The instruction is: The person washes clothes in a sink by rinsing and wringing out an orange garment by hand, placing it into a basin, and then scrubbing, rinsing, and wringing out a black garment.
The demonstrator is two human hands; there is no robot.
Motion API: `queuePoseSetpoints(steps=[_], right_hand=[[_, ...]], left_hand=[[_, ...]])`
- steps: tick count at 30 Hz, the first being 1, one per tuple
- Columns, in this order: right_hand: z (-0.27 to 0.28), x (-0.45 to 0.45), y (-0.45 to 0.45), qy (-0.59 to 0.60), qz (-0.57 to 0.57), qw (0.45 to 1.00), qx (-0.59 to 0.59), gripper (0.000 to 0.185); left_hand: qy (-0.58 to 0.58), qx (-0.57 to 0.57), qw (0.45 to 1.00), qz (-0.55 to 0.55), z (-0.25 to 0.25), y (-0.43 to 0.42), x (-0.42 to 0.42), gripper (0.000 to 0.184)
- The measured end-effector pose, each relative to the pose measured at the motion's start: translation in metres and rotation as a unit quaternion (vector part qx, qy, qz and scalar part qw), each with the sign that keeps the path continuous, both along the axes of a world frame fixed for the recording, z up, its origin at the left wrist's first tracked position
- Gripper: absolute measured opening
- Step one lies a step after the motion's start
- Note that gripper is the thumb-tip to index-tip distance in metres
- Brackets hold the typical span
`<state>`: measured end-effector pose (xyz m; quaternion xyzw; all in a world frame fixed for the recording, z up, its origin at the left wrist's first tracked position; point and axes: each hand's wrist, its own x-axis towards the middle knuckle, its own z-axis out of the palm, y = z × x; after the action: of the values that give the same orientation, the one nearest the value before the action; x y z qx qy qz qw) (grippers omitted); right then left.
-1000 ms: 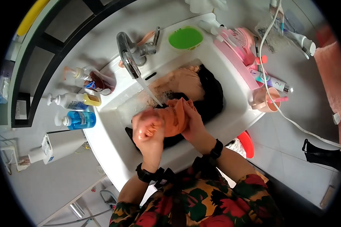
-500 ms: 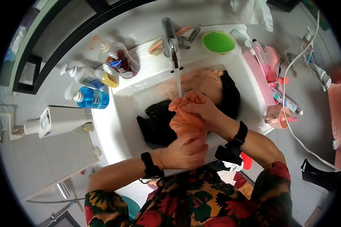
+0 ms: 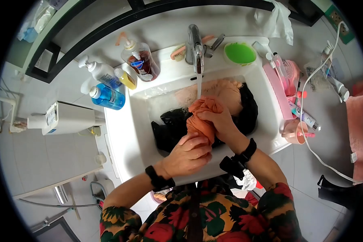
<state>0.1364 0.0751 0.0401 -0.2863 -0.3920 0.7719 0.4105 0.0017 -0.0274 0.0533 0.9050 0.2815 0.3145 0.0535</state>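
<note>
Both of my hands grip a wet orange cloth (image 3: pixel 203 126), bunched and twisted between them above the sink (image 3: pixel 129 151). My left hand (image 3: pixel 188 155) is closed round its lower end. Higher up, my right hand (image 3: pixel 221 121) is closed on the cloth's right side. Water runs from the faucet (image 3: pixel 195 44) down at the cloth's upper end. Beneath, black fabric (image 3: pixel 165 135) and a beige padded garment (image 3: pixel 226 94) with a black part (image 3: pixel 250 107) lie in water in the basin.
On the left rim stand a blue bottle (image 3: pixel 109 98), a white pump bottle (image 3: pixel 103 74), a small yellow bottle (image 3: pixel 126 80) and a large pump bottle (image 3: pixel 143 64). A green soap dish (image 3: pixel 240 53) sits behind. Right are a pink tray (image 3: pixel 277 90), a cup (image 3: pixel 294 132) and a white cable (image 3: pixel 306 133).
The cloth now looks more tightly twisted, with my left hand turned and its fingers folded over the lower end. The camera view has shifted, so the sink appears further right and lower.
</note>
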Motion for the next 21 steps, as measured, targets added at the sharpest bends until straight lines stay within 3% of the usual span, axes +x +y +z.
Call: queuePoseSetpoints(steps=[3,5,6,7,8,10,11,12,13,14,15,16,17,19,21], right_hand=[[0.007,0.006,-0.003,0.089,0.023,0.994,-0.064,0.035],[0.017,0.010,-0.009,0.120,0.047,0.984,-0.125,0.039],[0.020,0.010,-0.013,0.120,0.051,0.984,-0.124,0.039],[0.024,0.009,-0.017,0.088,0.051,0.988,-0.113,0.040],[0.025,0.009,-0.021,0.057,0.051,0.992,-0.103,0.042],[0.022,0.005,-0.028,0.054,0.067,0.994,-0.059,0.043],[0.023,0.004,-0.031,0.004,0.075,0.997,-0.012,0.044],[0.023,0.003,-0.032,-0.046,0.082,0.995,0.034,0.045],[0.014,0.004,-0.024,-0.153,0.055,0.950,0.268,0.044],[0.011,0.008,-0.019,-0.154,0.059,0.949,0.267,0.044],[0.010,0.011,-0.015,-0.198,0.070,0.933,0.292,0.043],[0.011,0.013,-0.012,-0.240,0.081,0.914,0.317,0.042],[0.014,0.014,-0.012,-0.241,0.083,0.913,0.319,0.042],[0.028,0.014,-0.013,-0.075,0.112,0.980,0.150,0.033],[0.024,0.016,-0.006,-0.053,0.168,0.975,0.138,0.027]], left_hand=[[-0.221,-0.261,0.940,0.003,0.029,-0.005,-0.004,0.026],[-0.353,-0.347,0.866,0.072,0.032,-0.004,-0.006,0.038],[-0.352,-0.327,0.862,0.162,0.035,-0.006,-0.010,0.044],[-0.289,-0.326,0.879,0.192,0.036,0.001,-0.013,0.074],[-0.290,-0.324,0.879,0.195,0.035,0.001,-0.008,0.074],[-0.525,-0.525,0.663,0.093,0.026,0.003,0.006,0.094],[-0.520,-0.539,0.658,0.077,0.020,0.004,0.004,0.101],[-0.522,-0.537,0.658,0.079,0.017,0.003,0.005,0.101],[-0.555,-0.558,0.614,0.056,0.013,0.003,0.009,0.099],[-0.587,-0.577,0.567,0.032,0.012,0.002,0.014,0.098],[-0.594,-0.596,0.539,0.038,0.012,0.003,0.018,0.084],[-0.595,-0.595,0.539,0.037,0.012,0.003,0.018,0.084],[-0.578,-0.623,0.526,0.040,0.011,0.004,0.018,0.076],[-0.564,-0.647,0.511,0.044,0.011,0.005,0.019,0.067],[-0.570,-0.665,0.482,-0.022,0.013,0.009,0.020,0.054]])
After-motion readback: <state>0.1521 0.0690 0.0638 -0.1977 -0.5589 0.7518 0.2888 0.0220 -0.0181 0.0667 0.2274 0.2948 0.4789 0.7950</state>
